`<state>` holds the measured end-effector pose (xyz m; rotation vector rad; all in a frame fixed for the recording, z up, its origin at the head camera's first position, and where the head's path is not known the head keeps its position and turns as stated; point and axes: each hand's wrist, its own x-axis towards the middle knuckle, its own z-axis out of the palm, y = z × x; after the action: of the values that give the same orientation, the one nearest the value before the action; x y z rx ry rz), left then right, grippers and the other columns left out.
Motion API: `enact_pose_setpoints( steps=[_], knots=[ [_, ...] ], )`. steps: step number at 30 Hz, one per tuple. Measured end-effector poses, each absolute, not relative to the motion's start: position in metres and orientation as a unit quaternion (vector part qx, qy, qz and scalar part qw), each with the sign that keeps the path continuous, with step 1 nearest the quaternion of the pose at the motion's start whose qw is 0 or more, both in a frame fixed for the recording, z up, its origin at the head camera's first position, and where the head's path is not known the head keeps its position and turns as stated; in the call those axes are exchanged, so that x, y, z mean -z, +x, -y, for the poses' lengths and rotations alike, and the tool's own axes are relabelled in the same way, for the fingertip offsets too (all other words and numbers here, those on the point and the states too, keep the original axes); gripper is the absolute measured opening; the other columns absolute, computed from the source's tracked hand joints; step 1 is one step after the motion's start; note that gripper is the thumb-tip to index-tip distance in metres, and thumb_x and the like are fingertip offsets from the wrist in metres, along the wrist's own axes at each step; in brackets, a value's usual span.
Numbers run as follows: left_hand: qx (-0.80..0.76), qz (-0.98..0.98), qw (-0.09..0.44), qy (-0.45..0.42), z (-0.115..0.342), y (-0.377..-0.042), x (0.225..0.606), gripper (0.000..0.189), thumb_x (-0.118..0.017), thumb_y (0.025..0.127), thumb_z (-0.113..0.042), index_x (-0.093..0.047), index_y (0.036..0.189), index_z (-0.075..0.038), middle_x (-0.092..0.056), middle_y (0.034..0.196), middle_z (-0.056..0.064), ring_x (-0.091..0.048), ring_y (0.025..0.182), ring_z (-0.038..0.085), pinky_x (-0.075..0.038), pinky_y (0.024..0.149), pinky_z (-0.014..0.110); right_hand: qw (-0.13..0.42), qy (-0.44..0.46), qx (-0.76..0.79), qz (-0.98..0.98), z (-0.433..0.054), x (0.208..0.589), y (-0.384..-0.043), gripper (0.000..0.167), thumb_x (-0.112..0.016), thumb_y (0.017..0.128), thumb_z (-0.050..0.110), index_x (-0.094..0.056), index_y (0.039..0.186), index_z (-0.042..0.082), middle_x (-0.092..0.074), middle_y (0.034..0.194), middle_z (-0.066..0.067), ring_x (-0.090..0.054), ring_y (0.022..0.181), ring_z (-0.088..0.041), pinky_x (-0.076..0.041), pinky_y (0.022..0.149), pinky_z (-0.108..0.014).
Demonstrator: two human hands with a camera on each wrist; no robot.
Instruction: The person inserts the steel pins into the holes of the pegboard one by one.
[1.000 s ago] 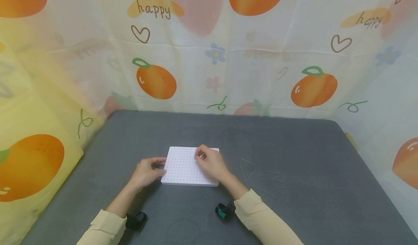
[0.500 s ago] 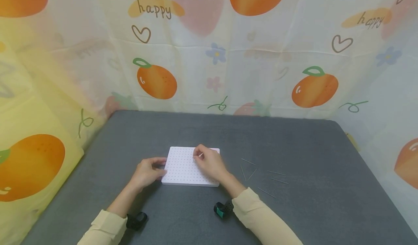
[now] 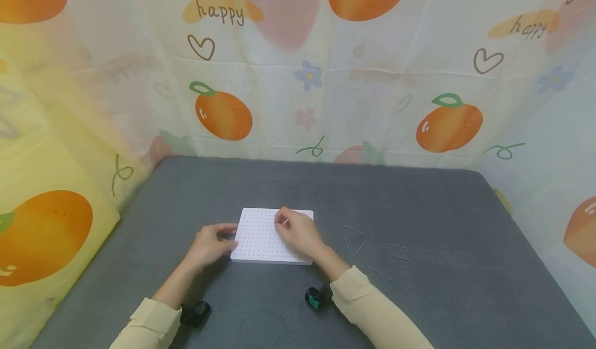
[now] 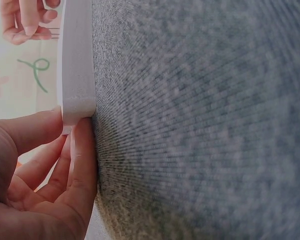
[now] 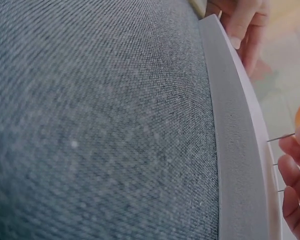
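A white board (image 3: 256, 238) with rows of small holes lies flat on the table. At its left edge my left hand (image 3: 209, 246) grips the rim, thumb on top and fingers against the side and underside, as the left wrist view shows. Over the board's right half is my right hand (image 3: 300, 232), thumb and fingertips pinching a thin metal pin (image 5: 280, 137) whose lower end meets the board's top. Two more thin pins stand up from the board close by the fingers, one of them a short pin (image 5: 281, 190) in the right wrist view.
Right of the board, several thin pins lie loose on the dark grey table (image 3: 442, 209), among them a front pin (image 3: 380, 273) and a back pin (image 3: 355, 229). A printed curtain (image 3: 363, 95) hangs behind. Both wrists wear a black camera band (image 3: 195, 314).
My right hand has shifted slightly left over the board, still pinching the pin. The left hand keeps its grip on the board's left edge, and the loose pins lie unmoved.
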<state>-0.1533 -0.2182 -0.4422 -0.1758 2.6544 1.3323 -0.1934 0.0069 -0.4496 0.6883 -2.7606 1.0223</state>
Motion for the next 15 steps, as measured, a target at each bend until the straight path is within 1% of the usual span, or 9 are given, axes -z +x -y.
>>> enact_pose_setpoints(
  steps=[8, 15],
  knots=[
    [-0.447, -0.889, 0.081, -0.059, 0.2184, -0.1537, 0.4422, 0.044, -0.066, 0.080, -0.005, -0.055, 0.123, 0.000, -0.060, 0.117, 0.018, -0.064, 0.082, 0.017, -0.054, 0.068, 0.032, 0.066, 0.236, -0.328, 0.912, -0.0070, 0.4512, -0.1933, 0.006, -0.060, 0.084, 0.014, -0.060, 0.086, 0.019, -0.063, 0.078, 0.007, -0.050, 0.063, -0.005, -0.039, 0.057, -0.019],
    [-0.449, -0.888, 0.081, -0.060, 0.2190, -0.1539, 0.4446, 0.044, -0.067, 0.080, -0.005, -0.056, 0.122, -0.001, -0.060, 0.116, 0.018, -0.063, 0.082, 0.017, -0.054, 0.068, 0.032, 0.064, 0.246, -0.316, 0.914, -0.0113, 0.4545, -0.1949, 0.007, -0.060, 0.084, 0.016, -0.063, 0.089, 0.020, -0.064, 0.081, 0.008, -0.053, 0.068, -0.004, -0.042, 0.062, -0.019]
  ],
)
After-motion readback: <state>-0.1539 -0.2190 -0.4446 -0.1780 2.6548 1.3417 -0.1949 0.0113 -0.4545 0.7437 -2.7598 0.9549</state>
